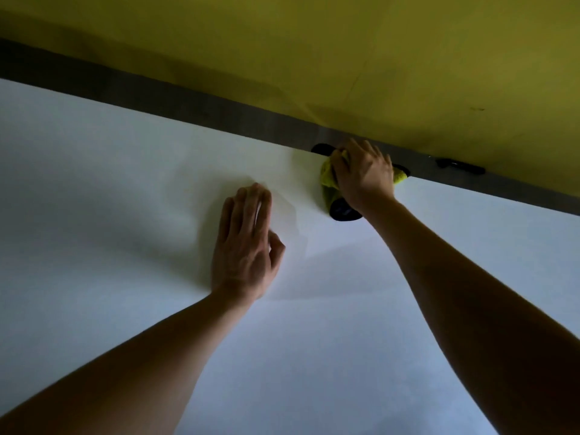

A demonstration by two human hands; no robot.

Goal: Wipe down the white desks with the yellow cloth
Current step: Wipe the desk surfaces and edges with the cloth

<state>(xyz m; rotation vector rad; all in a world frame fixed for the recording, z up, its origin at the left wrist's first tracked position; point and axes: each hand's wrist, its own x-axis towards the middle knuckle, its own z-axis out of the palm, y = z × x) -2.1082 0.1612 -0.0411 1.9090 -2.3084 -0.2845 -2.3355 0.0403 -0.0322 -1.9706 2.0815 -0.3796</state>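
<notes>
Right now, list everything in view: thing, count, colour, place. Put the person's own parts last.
white desk: one, white, fills the lower frame.
yellow cloth: one, yellow-green, bunched at the desk's far edge under the right hand.
black cable port: one, black, in the desk's far edge, partly covered by the cloth.
yellow partition: one, yellow, behind the desk.
grey strip: one, dark grey, between desk and partition.
black clip: one, black, on the strip, far right.
left hand: flat on the desk.
right hand: grips the cloth.

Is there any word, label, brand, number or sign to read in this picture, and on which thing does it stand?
None can be read.
White desk: blank.
Yellow cloth, gripped by the right hand: no label shows.
Yellow partition: plain.
Black cable grommet: faint marks, too blurred to read.
Left hand rests flat, covering no print.
</notes>
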